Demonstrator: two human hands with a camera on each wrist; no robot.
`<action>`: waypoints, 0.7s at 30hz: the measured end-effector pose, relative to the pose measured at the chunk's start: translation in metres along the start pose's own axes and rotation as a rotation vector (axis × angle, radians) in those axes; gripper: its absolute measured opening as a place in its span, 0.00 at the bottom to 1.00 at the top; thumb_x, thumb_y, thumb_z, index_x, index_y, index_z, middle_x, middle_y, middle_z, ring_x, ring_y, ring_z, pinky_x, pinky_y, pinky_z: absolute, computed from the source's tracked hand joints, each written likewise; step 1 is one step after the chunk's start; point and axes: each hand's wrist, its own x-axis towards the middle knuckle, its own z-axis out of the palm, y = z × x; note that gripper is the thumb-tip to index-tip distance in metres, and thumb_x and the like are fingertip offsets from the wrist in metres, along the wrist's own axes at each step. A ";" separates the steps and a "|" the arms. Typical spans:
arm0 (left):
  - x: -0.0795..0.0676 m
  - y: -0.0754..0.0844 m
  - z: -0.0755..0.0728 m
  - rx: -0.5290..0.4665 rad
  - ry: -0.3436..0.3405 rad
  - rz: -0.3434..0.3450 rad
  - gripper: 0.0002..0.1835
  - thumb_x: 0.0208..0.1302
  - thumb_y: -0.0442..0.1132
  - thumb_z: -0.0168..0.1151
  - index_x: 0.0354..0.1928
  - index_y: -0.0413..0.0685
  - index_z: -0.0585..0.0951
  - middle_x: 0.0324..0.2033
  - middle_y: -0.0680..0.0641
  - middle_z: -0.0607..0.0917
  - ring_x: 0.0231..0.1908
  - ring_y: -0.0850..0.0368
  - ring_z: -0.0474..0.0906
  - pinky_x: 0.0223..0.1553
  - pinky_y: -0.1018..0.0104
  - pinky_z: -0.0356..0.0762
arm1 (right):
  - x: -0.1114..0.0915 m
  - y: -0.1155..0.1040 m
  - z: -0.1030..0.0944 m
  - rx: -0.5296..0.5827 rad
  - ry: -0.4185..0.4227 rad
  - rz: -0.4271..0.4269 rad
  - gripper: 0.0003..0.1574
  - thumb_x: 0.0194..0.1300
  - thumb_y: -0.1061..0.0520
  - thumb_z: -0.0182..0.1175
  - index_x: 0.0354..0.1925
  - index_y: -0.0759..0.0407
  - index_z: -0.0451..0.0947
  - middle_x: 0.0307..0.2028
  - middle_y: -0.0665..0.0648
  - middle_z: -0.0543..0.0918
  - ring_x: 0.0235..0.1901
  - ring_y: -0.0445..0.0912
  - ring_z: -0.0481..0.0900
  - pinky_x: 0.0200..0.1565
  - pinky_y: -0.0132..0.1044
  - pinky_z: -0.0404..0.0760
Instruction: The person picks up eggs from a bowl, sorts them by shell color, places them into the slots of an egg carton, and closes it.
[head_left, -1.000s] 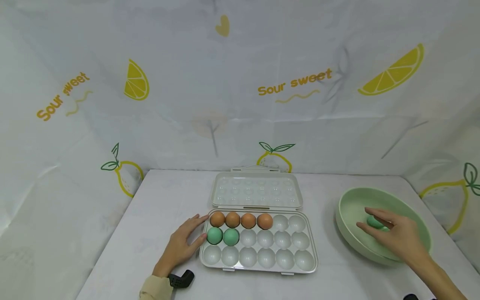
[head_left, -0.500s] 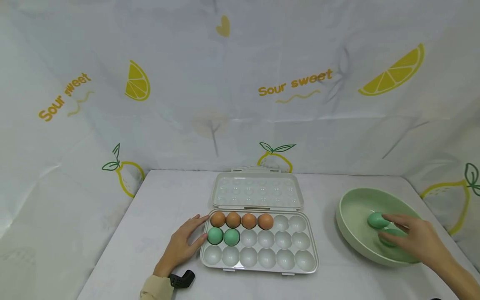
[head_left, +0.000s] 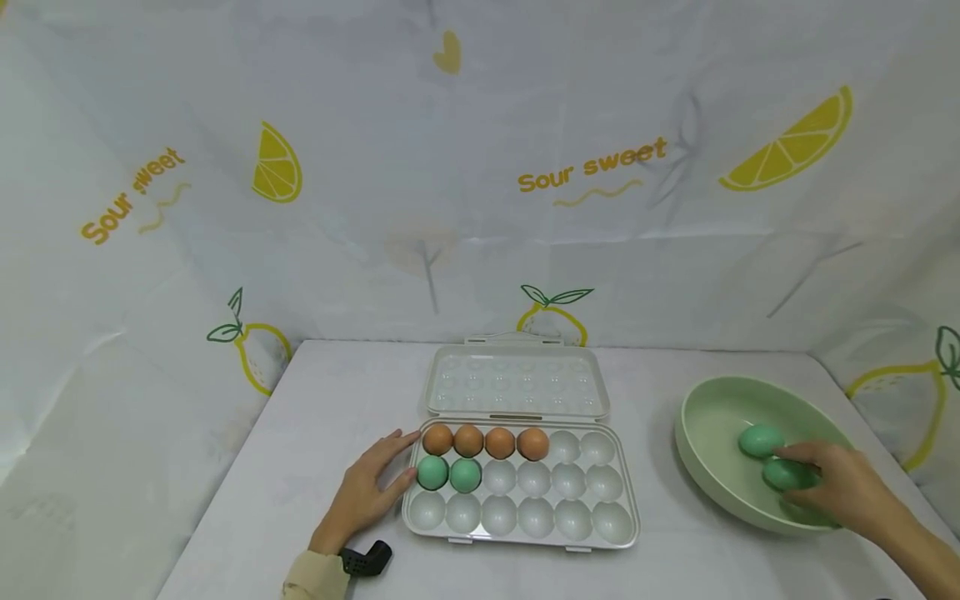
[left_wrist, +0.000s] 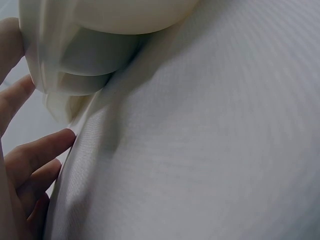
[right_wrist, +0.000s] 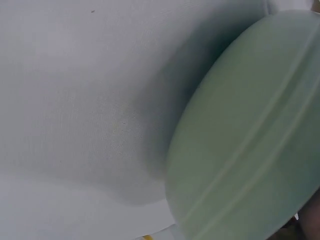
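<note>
A white egg tray [head_left: 521, 533] with its lid folded back lies on the table. Several brown eggs [head_left: 500, 443] fill part of its back row, and two green eggs [head_left: 448, 474] sit at the left of the middle row. My left hand [head_left: 367, 492] rests beside the tray, relaxed fingertips at its left rim; the left wrist view shows fingers [left_wrist: 42, 152] near the tray's side. Inside the green bowl [head_left: 708, 475], my right hand [head_left: 847, 492] pinches the nearer green egg [head_left: 783, 474] between thumb and fingers. Another green egg [head_left: 760, 440] lies just behind it.
The clear lid [head_left: 516, 382] stands open behind the tray, near the back cloth [head_left: 375, 208] with lemon prints. In the right wrist view the bowl's outer wall [right_wrist: 240, 135] fills the right side. The white tabletop [head_left: 652, 533] separates tray and bowl.
Inside the bowl, my right hand has moved right and toward the near side, and its thumb and fingers have closed on the nearer green egg. My left hand stays at the tray.
</note>
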 end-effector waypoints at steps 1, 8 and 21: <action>0.000 0.000 0.000 0.001 0.000 0.002 0.28 0.65 0.46 0.67 0.68 0.62 0.78 0.66 0.47 0.82 0.68 0.40 0.76 0.66 0.36 0.76 | 0.000 0.000 0.000 -0.006 -0.018 0.010 0.36 0.35 0.62 0.83 0.46 0.74 0.84 0.44 0.78 0.85 0.39 0.60 0.87 0.33 0.32 0.82; 0.000 0.000 0.001 -0.003 0.003 0.006 0.28 0.65 0.46 0.68 0.68 0.63 0.77 0.66 0.48 0.82 0.68 0.41 0.76 0.67 0.36 0.76 | 0.002 0.004 0.004 -0.032 -0.011 0.028 0.36 0.34 0.62 0.83 0.45 0.76 0.84 0.43 0.78 0.85 0.40 0.69 0.84 0.33 0.33 0.78; 0.001 0.001 0.000 -0.014 0.000 -0.004 0.28 0.65 0.46 0.68 0.68 0.61 0.78 0.66 0.46 0.82 0.67 0.39 0.76 0.66 0.35 0.76 | 0.002 0.001 0.014 -0.093 0.111 -0.056 0.32 0.30 0.61 0.85 0.37 0.74 0.86 0.34 0.73 0.87 0.34 0.65 0.86 0.29 0.33 0.80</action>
